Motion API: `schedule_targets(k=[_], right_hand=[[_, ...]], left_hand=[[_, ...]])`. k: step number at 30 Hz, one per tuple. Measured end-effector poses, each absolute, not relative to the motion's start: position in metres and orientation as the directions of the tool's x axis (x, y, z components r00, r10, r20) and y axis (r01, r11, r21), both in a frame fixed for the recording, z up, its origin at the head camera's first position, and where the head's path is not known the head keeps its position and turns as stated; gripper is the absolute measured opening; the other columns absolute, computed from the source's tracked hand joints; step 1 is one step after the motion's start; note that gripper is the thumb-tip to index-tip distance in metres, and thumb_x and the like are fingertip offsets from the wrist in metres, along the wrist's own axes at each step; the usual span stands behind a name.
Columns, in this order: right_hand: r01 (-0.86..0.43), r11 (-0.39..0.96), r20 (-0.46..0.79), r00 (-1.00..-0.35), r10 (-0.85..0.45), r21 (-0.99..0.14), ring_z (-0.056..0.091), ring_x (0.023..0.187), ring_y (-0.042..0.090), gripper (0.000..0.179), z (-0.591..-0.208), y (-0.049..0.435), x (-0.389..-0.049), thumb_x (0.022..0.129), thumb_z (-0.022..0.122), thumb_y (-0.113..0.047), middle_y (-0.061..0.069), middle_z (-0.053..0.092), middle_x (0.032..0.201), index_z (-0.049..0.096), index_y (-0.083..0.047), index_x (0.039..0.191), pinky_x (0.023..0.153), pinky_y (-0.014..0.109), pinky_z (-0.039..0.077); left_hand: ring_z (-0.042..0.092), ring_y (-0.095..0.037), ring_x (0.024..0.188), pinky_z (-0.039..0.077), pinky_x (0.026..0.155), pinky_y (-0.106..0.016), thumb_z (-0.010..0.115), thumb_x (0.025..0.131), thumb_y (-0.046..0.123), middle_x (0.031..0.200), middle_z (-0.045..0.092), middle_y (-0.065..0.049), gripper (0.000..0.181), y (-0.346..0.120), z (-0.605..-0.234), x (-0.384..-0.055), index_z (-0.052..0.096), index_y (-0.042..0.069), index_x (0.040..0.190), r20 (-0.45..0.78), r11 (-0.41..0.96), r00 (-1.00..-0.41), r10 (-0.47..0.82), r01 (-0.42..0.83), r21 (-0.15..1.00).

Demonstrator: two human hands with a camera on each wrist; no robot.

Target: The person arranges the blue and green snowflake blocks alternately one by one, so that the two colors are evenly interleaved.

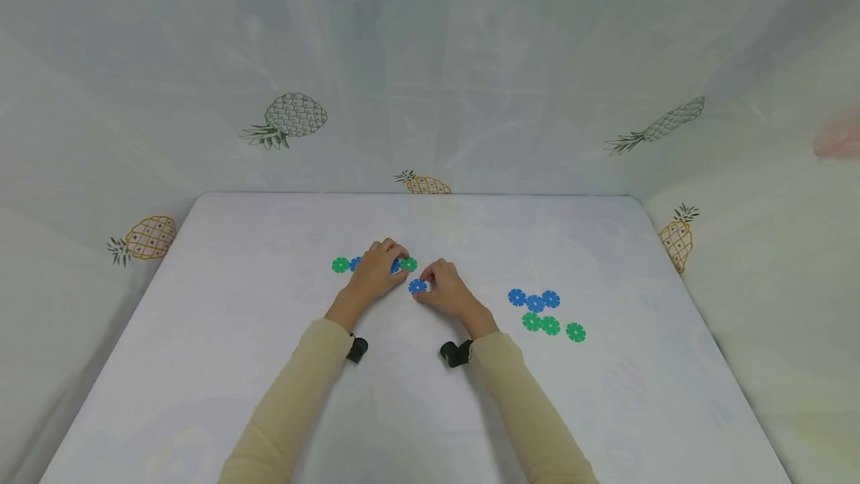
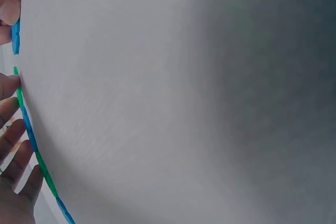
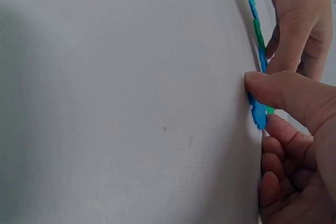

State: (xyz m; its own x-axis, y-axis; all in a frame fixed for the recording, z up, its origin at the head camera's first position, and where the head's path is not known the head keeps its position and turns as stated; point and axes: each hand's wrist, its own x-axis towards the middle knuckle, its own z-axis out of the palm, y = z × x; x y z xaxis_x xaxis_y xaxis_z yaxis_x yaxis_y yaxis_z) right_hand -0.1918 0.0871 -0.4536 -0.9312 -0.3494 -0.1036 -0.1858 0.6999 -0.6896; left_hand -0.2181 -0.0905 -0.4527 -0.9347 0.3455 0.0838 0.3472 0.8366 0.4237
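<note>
A chain of flat, notched snowflake discs, alternating green and blue, lies near the table's middle; its left green disc (image 1: 340, 265) shows beside my left hand (image 1: 378, 269), which covers the chain's middle. The left thumb and forefinger grip the green disc (image 1: 409, 264) at the chain's right end. My right hand (image 1: 452, 293) pinches a single blue disc (image 1: 417, 287) between thumb and fingers, just below and right of that green end. In the left wrist view a small gap shows between the blue disc (image 2: 16, 40) and the chain (image 2: 30, 129).
To the right on the white table (image 1: 638, 409) lie several loose discs: three blue discs (image 1: 534, 303) close together, two green discs (image 1: 550, 326) in front of them, and another green disc (image 1: 575, 332) a little apart. A pineapple-printed cloth (image 1: 430, 81) hangs behind the table.
</note>
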Motion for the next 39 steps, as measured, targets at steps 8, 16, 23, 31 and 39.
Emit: schedule_targets(k=[8, 16, 23, 31, 39], right_hand=[[-0.206, 0.741, -0.109, -0.929, -0.353, -0.64, 0.042, 0.087, 0.016, 0.03, -0.45, 0.087, -0.192, 0.081, 0.071, -0.024, 0.004, 0.048, 0.09, 0.058, -0.005, 0.099, 0.077, 0.028, 0.039], [-0.171, 0.713, -0.125, -0.931, -0.343, -0.68, 0.049, 0.082, 0.016, 0.033, -0.442, 0.09, -0.195, 0.081, 0.071, -0.023, 0.006, 0.054, 0.091, 0.058, -0.001, 0.101, 0.077, 0.03, 0.045], [-0.128, 0.701, -0.139, -0.94, -0.311, -0.701, 0.052, 0.078, 0.015, 0.032, -0.438, 0.094, -0.202, 0.082, 0.07, -0.022, 0.006, 0.058, 0.088, 0.058, -0.001, 0.102, 0.071, 0.027, 0.046], [-0.075, 0.743, -0.171, -0.953, -0.249, -0.665, 0.053, 0.081, 0.017, 0.035, -0.436, 0.098, -0.213, 0.083, 0.069, -0.025, 0.007, 0.059, 0.09, 0.058, -0.001, 0.105, 0.076, 0.029, 0.048], [-0.057, 0.789, -0.196, -0.955, -0.221, -0.612, 0.052, 0.085, 0.019, 0.035, -0.434, 0.1, -0.223, 0.083, 0.069, -0.025, 0.008, 0.058, 0.093, 0.058, -0.001, 0.107, 0.081, 0.031, 0.047]], left_hand=[[0.048, -0.027, 0.108, 0.042, 0.094, -0.044, 0.067, 0.084, 0.025, 0.112, 0.054, -0.006, 0.029, -0.091, -0.45, -0.218, 0.06, 0.012, 0.11, 0.079, 0.834, -0.935, 0.346, 0.345, 0.431], [0.048, -0.028, 0.108, 0.041, 0.094, -0.045, 0.068, 0.083, 0.023, 0.113, 0.055, -0.007, 0.029, -0.089, -0.445, -0.217, 0.06, 0.011, 0.108, 0.08, 0.825, -0.933, 0.35, 0.348, 0.445], [0.047, -0.029, 0.11, 0.04, 0.095, -0.045, 0.066, 0.085, 0.022, 0.113, 0.054, -0.006, 0.028, -0.089, -0.444, -0.217, 0.06, 0.012, 0.109, 0.063, 0.828, -0.935, 0.349, 0.339, 0.446], [0.047, -0.029, 0.11, 0.04, 0.096, -0.045, 0.066, 0.085, 0.022, 0.113, 0.054, -0.007, 0.028, -0.089, -0.446, -0.218, 0.06, 0.012, 0.11, 0.055, 0.83, -0.936, 0.347, 0.334, 0.446], [0.047, -0.029, 0.11, 0.04, 0.096, -0.045, 0.067, 0.084, 0.022, 0.114, 0.054, -0.007, 0.029, -0.09, -0.447, -0.217, 0.06, 0.012, 0.11, 0.056, 0.83, -0.937, 0.346, 0.333, 0.448]])
